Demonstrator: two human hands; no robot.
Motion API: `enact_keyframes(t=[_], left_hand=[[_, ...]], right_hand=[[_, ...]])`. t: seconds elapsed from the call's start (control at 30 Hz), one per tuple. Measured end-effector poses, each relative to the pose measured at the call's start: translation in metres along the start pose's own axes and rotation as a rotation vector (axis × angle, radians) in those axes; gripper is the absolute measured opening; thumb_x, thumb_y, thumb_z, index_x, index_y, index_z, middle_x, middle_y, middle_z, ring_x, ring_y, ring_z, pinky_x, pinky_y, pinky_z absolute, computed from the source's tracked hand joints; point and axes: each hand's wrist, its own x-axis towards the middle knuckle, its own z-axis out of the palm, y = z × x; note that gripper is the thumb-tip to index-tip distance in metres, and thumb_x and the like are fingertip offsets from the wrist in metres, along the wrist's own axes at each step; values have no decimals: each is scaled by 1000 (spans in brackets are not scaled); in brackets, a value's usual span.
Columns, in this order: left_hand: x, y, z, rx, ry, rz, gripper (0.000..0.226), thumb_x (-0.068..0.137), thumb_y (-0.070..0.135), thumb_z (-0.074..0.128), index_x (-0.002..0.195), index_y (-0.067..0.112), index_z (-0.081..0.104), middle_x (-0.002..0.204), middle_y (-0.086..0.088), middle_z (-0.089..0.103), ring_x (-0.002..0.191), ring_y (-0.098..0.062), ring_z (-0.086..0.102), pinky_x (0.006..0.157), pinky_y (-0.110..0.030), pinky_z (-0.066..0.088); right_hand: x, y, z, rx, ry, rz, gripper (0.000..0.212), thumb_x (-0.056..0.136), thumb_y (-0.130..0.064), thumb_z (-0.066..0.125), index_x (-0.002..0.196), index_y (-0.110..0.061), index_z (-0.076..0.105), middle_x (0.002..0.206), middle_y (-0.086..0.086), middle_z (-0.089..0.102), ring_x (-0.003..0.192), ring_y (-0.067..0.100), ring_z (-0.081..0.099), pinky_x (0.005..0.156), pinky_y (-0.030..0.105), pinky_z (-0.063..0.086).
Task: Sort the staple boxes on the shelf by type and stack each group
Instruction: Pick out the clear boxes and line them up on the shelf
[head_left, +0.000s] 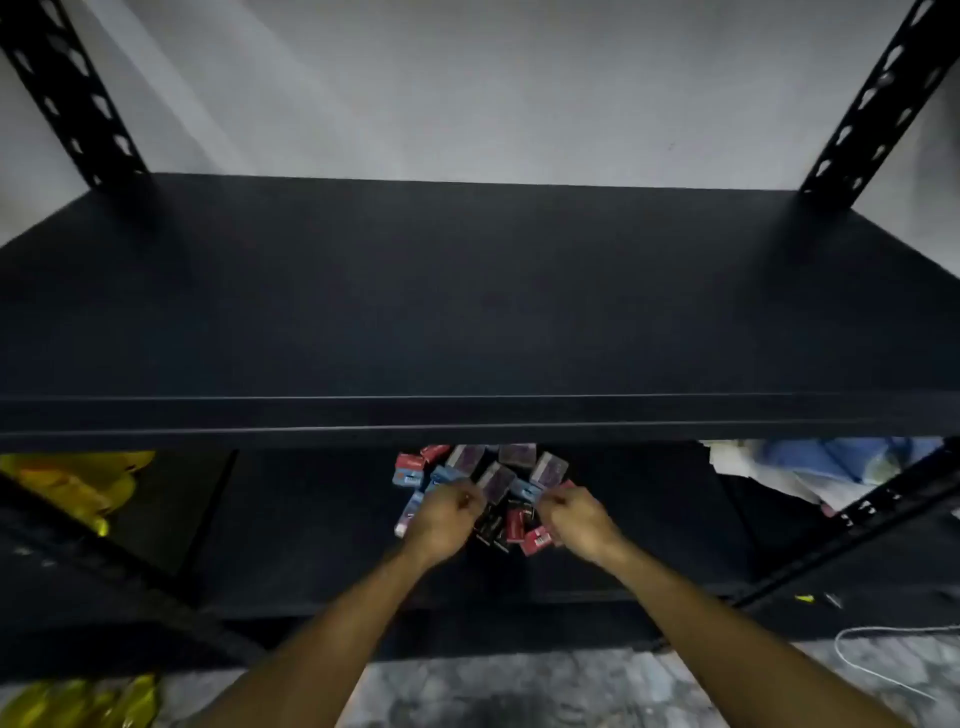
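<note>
Both forearms enter from the bottom edge and reach under the upper shelf board toward the middle of the lower shelf (311, 582). Grey mottled floor (519, 691) shows between the arms at the near edge. Yellow stuff (78, 701) sits bottom left, blurred, and a white cable (872, 670) lies on the floor bottom right.

Left hand (444, 519) is over the left-near side of the box pile, fingers curled in, fist-like; whether they pinch a box cannot be told, too blurred. Right hand (576, 517) is over the right-near side, fingers curled the same way, tips near a red box; grip unclear.

Boxes (493, 488), the staple boxes, lie in a loose unsorted heap mid-shelf on the lower shelf, just beyond and between the hands. Colours seen: red, blue, purple-grey, black with red. They are tilted and overlapping, with no stacks formed. Red ones (535, 540) are nearest, between the wrists; purple-grey ones (548, 470) are at the far side, partly hidden by the upper board.

More yellow items (67, 483) are at the far left of the lower shelf. Crumpled white and blue cloth or bags (810, 467) are at the far right.

Upper shelf (467, 312), a dark board, fills the middle of the view. Two slotted black posts (72, 98) rise at its far corners. Grey wall (467, 88) is behind.
</note>
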Motion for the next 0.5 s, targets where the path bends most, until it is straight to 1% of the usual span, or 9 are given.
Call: enact_keyframes(t=[0.03,0.07,0.13,0.17,0.23,0.3,0.37,0.43,0.5], left_hand=[[13,-5,0,-3,8,34,23,97,22,53,79,31,65,86,7,70,82,-12,65,75,-32,52],[20,-4,-3,19,1,49,25,96,24,53,75,33,64,87,8,70,82,-11,66,75,-33,52],[44,-8,-2,64,10,92,28,96,24,52,73,36,61,86,10,69,83,-11,66,75,-32,51],[56,-12,2,70,25,127,27,95,22,52,74,35,61,86,11,68,83,-13,65,75,-31,51],[72,-22,12,92,69,159,20,95,22,53,80,33,62,87,10,68,83,-12,65,76,-32,52],[89,-36,23,144,104,199,14,94,25,54,86,32,63,86,9,68,82,-9,65,77,-36,55],[102,-46,36,198,128,253,11,94,25,56,91,27,65,88,8,69,83,-11,65,78,-36,55],[110,-55,48,233,135,296,11,96,28,58,100,26,67,94,8,68,87,-11,64,78,-30,53],[116,-62,57,266,171,347,17,95,32,61,108,24,68,94,11,64,87,-10,62,70,-22,48]], right_hand=[[12,0,5,-2,31,-35,30,97,-24,53,69,-18,55,63,-1,54,58,15,50,58,33,38],[20,-3,8,-23,46,-42,27,97,-26,54,71,-20,58,65,-2,59,59,15,54,58,32,40],[41,-5,13,-40,49,-90,20,96,-28,54,83,-23,68,80,-4,69,72,14,64,66,32,49],[51,-2,17,-24,48,-122,19,97,-27,54,92,-21,71,88,-4,70,80,13,66,70,31,51],[72,10,21,-51,52,-193,21,98,-25,52,103,-19,72,96,-7,69,87,7,64,72,24,50],[91,23,20,-111,102,-262,20,99,-26,52,101,-21,71,98,-9,68,87,5,63,75,25,50],[111,40,17,-160,149,-309,15,99,-27,52,97,-25,66,96,-11,66,86,7,63,72,26,50],[129,55,16,-217,209,-348,14,99,-28,52,96,-25,65,95,-10,65,86,8,62,72,27,49],[144,65,16,-255,279,-408,16,98,-27,53,95,-23,68,96,-7,66,86,8,63,77,31,52]])
